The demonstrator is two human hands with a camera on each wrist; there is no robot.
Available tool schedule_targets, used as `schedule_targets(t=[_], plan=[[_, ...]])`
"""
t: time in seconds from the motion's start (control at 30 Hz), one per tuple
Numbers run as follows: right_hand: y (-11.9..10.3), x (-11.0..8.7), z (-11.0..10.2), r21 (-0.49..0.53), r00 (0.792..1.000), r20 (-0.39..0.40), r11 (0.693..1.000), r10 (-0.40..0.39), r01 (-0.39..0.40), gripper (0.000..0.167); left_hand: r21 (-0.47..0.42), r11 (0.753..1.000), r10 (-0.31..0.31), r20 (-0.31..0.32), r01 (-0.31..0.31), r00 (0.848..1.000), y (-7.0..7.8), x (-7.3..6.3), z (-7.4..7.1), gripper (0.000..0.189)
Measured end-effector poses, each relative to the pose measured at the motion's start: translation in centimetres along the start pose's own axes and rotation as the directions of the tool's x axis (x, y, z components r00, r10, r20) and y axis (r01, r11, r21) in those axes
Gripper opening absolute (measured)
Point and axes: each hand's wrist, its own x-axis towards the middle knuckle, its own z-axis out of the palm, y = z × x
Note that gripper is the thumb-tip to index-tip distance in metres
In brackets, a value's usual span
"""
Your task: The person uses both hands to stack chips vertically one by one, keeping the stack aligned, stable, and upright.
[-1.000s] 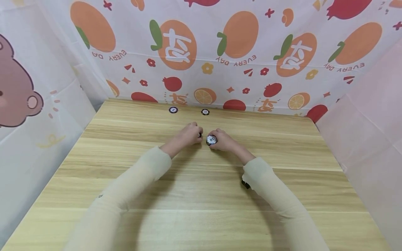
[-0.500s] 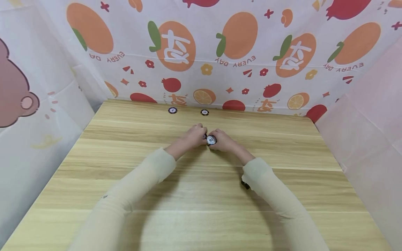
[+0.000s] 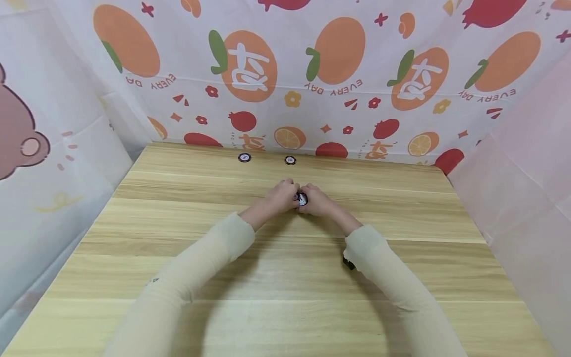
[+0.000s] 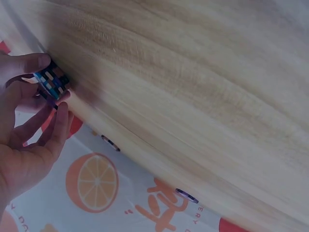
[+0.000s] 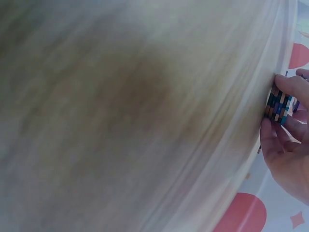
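Note:
Near the middle of the far half of the table, my right hand [image 3: 315, 201] grips a short stack of poker chips [image 3: 304, 200], thumb on one side and fingers on the other. The chips' striped edges show in the right wrist view, where the stack [image 5: 278, 105] stands on the wood. My left hand [image 3: 283, 197] pinches a dark poker chip [image 4: 47, 98] between thumb and fingers, at the top of the stack. From the head view the left fingers partly cover both chip and stack. Whether the chip touches the stack, I cannot tell.
Two more poker chips lie apart near the table's far edge, a purple-rimmed chip [image 3: 244, 157] and a black-rimmed chip [image 3: 290, 160]. A small black object [image 3: 349, 264] shows beside the right sleeve. A fruit-print curtain [image 3: 339, 114] hangs behind the wooden table [image 3: 285, 307].
My left hand has moved right with its chip, from beside the stack to over its top, now partly covering it. The right hand has stayed on the stack.

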Motion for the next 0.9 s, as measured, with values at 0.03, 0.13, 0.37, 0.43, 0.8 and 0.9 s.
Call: schedule_targets(t=[0.03, 0.13, 0.37, 0.43, 0.8, 0.9], plan=[[0.05, 0.02, 0.05, 0.003, 1.000, -0.002, 1.000, -0.003, 0.003, 0.051, -0.001, 1.000, 0.002, -0.001, -0.002, 1.000, 0.06, -0.01, 0.05, 0.027], [0.21, 0.00, 0.16, 0.010, 1.000, -0.006, 1.000, -0.009, 0.009, 0.052, 0.006, 1.000, 0.012, -0.013, -0.012, 1.000, 0.16, -0.06, 0.21, 0.027], [0.30, -0.13, 0.04, 0.053, 1.000, 0.004, 0.998, -0.017, 0.017, 0.052, -0.013, 1.000, 0.017, -0.041, -0.018, 0.999, 0.49, -0.12, 0.46, 0.028], [0.34, -0.15, -0.11, 0.074, 1.000, 0.006, 0.997, -0.014, 0.013, 0.050, -0.022, 1.000, 0.016, -0.052, -0.017, 0.999, 0.54, -0.10, 0.55, 0.027], [0.17, -0.48, -0.55, 0.101, 0.999, 0.004, 0.994, 0.049, -0.049, 0.044, -0.046, 0.999, 0.021, -0.079, -0.025, 0.997, 0.81, -0.27, 0.78, 0.027], [0.22, -0.53, -0.48, 0.110, 0.999, -0.003, 0.993, 0.053, -0.052, 0.045, -0.044, 0.999, 0.022, -0.082, -0.026, 0.996, 0.82, -0.28, 0.89, 0.028]])
